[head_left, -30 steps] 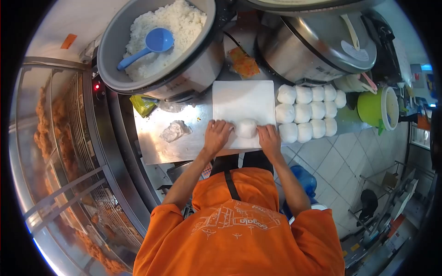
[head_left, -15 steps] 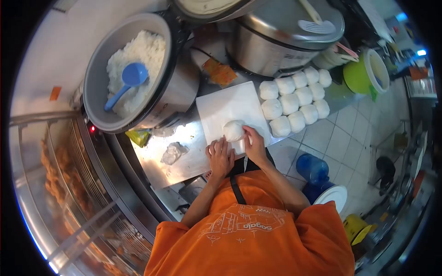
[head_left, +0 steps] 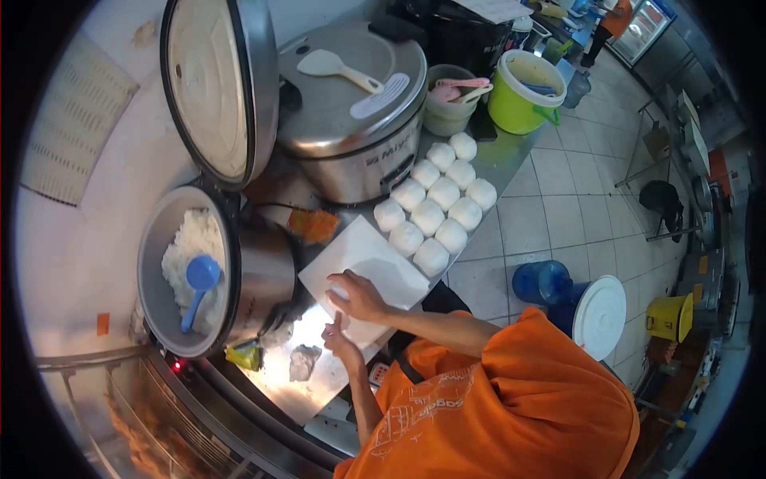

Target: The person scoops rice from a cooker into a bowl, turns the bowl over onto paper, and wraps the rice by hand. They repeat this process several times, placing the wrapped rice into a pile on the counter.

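A stack of white wrapping paper (head_left: 367, 247) lies on the metal counter. At its left edge is a white rice ball (head_left: 336, 290), mostly hidden by my right hand (head_left: 357, 298), whose thumb and fingers curve around it. Just below, my left hand (head_left: 341, 343) has its index finger stretched up toward the ball and its thumb apart. Several round white wrapped rice portions (head_left: 428, 216) sit in rows to the right of the paper. On the left stands an open rice cooker (head_left: 267, 275) of cooked rice (head_left: 191, 243), with a blue scoop (head_left: 203, 273) resting in it.
Behind the paper is a closed steel rice cooker (head_left: 359, 144) with a white paddle (head_left: 339, 70) on its lid. A green bucket (head_left: 515, 100) stands at the counter's far end. Crumpled clear plastic (head_left: 304, 362) lies near my left hand. Blue water jugs (head_left: 541, 282) are on the floor.
My view has swung to the right. My hands have shifted toward the left edge of the paper, and the right hand now covers the rice ball that sat between both hands.
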Tool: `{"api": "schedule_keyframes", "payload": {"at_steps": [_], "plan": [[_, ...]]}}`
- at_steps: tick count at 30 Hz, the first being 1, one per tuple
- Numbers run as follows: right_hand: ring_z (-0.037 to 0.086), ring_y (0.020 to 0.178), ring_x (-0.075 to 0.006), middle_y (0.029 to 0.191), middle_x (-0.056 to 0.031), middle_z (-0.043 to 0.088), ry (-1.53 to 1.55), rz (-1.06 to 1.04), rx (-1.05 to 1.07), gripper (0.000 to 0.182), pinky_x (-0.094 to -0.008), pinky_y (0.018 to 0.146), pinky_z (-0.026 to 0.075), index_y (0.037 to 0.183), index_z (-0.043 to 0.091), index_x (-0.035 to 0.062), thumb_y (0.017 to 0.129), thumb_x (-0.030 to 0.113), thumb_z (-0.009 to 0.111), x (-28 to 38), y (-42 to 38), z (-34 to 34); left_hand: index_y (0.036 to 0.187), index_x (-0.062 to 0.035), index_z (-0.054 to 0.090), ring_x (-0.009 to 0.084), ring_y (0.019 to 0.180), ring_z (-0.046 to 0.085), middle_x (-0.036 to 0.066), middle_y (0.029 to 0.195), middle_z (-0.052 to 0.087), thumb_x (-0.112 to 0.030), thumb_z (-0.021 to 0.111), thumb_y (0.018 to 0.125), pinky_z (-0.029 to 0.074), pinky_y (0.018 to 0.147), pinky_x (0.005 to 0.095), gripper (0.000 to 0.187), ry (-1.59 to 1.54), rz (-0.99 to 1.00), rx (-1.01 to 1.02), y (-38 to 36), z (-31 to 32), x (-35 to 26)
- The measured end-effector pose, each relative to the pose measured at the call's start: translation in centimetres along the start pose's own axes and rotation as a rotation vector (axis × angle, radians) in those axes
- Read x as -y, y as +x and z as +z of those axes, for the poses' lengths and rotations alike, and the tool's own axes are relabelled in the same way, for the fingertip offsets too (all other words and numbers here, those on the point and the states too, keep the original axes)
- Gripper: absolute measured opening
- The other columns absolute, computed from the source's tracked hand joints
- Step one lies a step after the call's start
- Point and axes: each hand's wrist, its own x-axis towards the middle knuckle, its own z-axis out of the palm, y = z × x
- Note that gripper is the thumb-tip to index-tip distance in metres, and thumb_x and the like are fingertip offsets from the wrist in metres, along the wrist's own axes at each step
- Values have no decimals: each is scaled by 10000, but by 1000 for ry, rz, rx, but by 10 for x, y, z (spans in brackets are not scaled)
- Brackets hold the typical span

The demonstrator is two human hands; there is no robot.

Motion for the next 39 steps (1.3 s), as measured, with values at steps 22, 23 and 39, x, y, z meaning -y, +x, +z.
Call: {"api": "schedule_keyframes", "payload": {"at_steps": [22, 23, 39], "plan": [[658, 891, -186, 929, -111, 700, 349, 654, -446, 295, -338, 796, 515, 1120, 683, 8, 1013, 247, 546, -84, 21, -327, 1532, 15, 404, 316, 1275, 578, 225, 1369, 598, -255, 730, 958, 433, 1096, 409, 714, 192, 484, 857, -59, 249, -218], [703, 916, -264, 928, -181, 732, 202, 686, -415, 272, -381, 844, 524, 1096, 689, 4, 994, 222, 561, -109, 27, -341, 1524, 22, 416, 375, 1277, 554, 273, 1370, 568, -257, 725, 955, 413, 1108, 454, 705, 360, 850, 647, -59, 260, -208], [551, 1187, -456, 1272, -253, 531, -329, 589, -269, 687, -501, 1038, 459, 1422, 501, 30, 860, 291, 796, -246, 78, -367, 1409, -51, 597, 248, 1143, 645, 125, 1358, 647, -173, 624, 1028, 530, 947, 391, 401, 273, 170, 295, -30, 92, -130]]}}
